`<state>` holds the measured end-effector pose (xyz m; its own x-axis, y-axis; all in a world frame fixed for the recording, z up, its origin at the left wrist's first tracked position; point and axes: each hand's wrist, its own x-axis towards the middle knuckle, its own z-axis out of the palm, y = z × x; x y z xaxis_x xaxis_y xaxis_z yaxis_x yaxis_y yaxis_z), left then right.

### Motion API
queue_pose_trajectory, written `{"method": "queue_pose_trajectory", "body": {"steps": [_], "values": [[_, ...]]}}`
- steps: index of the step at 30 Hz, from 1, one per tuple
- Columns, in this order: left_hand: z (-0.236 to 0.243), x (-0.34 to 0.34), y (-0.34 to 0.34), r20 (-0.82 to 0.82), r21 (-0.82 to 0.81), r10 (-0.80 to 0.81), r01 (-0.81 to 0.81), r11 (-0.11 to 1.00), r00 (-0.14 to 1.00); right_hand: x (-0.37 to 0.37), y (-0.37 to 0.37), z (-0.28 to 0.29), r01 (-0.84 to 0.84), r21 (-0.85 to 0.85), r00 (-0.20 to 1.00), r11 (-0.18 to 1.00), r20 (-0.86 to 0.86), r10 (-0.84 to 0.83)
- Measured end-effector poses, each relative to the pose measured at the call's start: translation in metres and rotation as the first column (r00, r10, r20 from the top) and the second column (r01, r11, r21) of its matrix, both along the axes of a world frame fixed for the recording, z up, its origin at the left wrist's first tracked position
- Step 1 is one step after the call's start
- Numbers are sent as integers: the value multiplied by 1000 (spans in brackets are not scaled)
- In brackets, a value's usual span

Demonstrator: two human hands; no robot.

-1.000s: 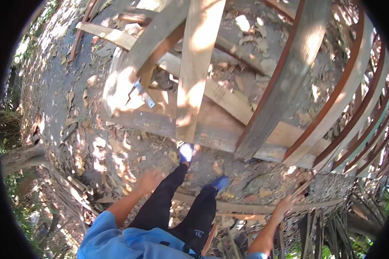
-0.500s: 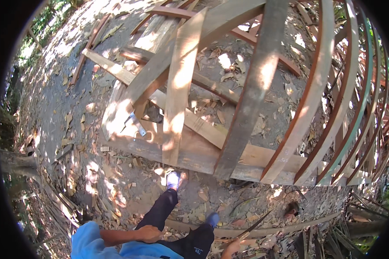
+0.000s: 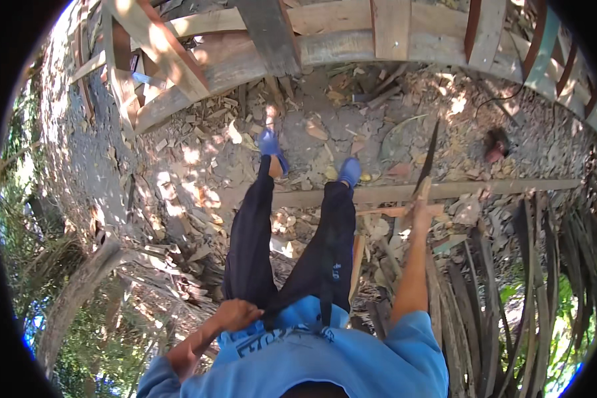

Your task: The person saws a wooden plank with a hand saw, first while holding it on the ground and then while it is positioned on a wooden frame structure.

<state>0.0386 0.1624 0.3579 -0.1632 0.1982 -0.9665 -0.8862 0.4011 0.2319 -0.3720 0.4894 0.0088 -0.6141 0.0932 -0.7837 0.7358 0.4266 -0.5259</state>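
My right hand (image 3: 419, 211) reaches out over the ground to the right of my legs. It is closed round the near end of a long dark tapered blade (image 3: 429, 156), whose point is away from me. Its grip is hidden in my fingers, so I cannot tell whether it is a saw or a machete. At my waist, my left hand (image 3: 240, 314) is closed, pinching the top of my dark trousers (image 3: 253, 265) beside the hem of my blue shirt. A long plank (image 3: 378, 194) lies on the ground beneath the blade hand, with a short reddish wood strip (image 3: 395, 211) beside it.
Ahead stands a curved wooden frame (image 3: 331, 50) with several upright ribs. A dark reddish object (image 3: 496, 146) lies on the leaf-strewn ground at right. Dry palm stalks (image 3: 477, 292) lie at near right, and a thick branch (image 3: 79, 292) is at near left.
My view has tilted down toward my body, so the frame sits higher in the picture. My right hand has swung the blade forward, pointing it farther away. My left hand stays at my waist.
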Motion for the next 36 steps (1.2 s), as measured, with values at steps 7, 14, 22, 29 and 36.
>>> {"method": "queue_pose_trajectory", "body": {"steps": [7, 14, 22, 29, 36], "values": [[-56, -5, 25, 84, 142, -79, 66, 988, 993, -2, 3, -10, 151, -158, 988, 976, 2, -153], [-251, -39, -17, -100, 60, 356, -351, 934, 929, 20, 34, -171, -15, 124, 964, 992, -262, 48], [-421, -127, -154, -795, -249, 218, -632, 734, 566, 33, 10, -391, -243, 741, 518, 626, -446, 730], [-450, -110, -249, -987, 50, 160, -891, 450, 26, 20, -101, -462, -257, 497, 557, 829, -625, 547], [-413, -132, -350, -921, 132, -341, -974, 186, -190, 19, -146, -456, -326, 359, 605, 875, -632, 485]]}}
